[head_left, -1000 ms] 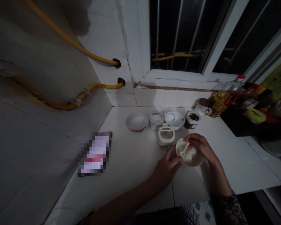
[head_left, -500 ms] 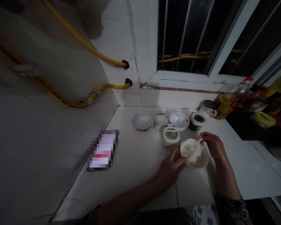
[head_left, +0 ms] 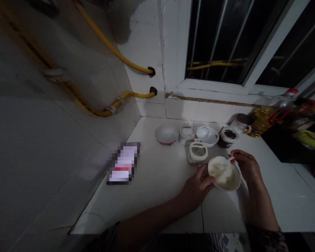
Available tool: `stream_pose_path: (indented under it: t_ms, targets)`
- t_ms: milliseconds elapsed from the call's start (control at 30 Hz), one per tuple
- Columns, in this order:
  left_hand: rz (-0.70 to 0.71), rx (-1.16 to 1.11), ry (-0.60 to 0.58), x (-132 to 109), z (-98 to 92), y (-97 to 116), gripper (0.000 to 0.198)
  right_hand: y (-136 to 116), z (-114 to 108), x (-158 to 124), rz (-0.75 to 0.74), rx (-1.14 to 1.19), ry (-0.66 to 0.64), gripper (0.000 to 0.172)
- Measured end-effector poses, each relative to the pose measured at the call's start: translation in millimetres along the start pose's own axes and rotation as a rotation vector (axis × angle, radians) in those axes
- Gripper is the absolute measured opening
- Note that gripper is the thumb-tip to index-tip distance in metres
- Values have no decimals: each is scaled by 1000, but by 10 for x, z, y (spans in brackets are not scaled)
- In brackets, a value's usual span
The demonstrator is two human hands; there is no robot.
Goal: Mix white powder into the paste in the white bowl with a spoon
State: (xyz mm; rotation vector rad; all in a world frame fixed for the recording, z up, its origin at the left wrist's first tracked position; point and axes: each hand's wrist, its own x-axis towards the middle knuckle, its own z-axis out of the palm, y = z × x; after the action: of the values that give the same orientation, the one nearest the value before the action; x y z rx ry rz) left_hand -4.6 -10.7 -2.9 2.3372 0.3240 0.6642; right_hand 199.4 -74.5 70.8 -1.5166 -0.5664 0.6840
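My left hand (head_left: pixel 199 183) grips the left rim of a white bowl (head_left: pixel 235 185), thumb on the edge, and the bowl tilts a little. Inside lies a pale, creamy white substance (head_left: pixel 222 174). My right hand (head_left: pixel 246 166) pinches the handle of a white spoon (head_left: pixel 230 159), whose bowl end rests in the white stuff at the upper side. Just behind my left hand stands a clear container with a white-rimmed lid (head_left: pixel 198 152). A dark-filled jar (head_left: pixel 228 136) sits beyond the bowl.
Along the back are a bowl (head_left: pixel 167 135), a small clear jar (head_left: pixel 186 134) and another white bowl (head_left: pixel 212 137) with a white scoop-like piece. A phone (head_left: pixel 124 163) lies at left. An oil bottle (head_left: pixel 262 117) and a lidded mug (head_left: pixel 240 123) stand at right.
The whole view has shifted, so the counter things sit slightly farther right. Both hands keep their hold on bowl and spoon; the spoon has moved slightly within the white stuff.
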Motion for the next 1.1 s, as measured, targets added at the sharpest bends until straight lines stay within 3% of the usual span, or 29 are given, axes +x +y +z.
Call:
stream_pose_path:
  t_ms: [500,700,967,1100]
  targets:
    - [19,8,11,-12,21,-26,17,1,9,-3,-10,50,7,4]
    - [19,2,8,-6,4,-16,18,35,32,3,17,20,-48,7]
    - [8,-21,-1,-11,-9,-6,18,57,39,24,44,104,12,9]
    - [6,-15,0,-6,-14,1,18,12,132,26,-22,122,14,12]
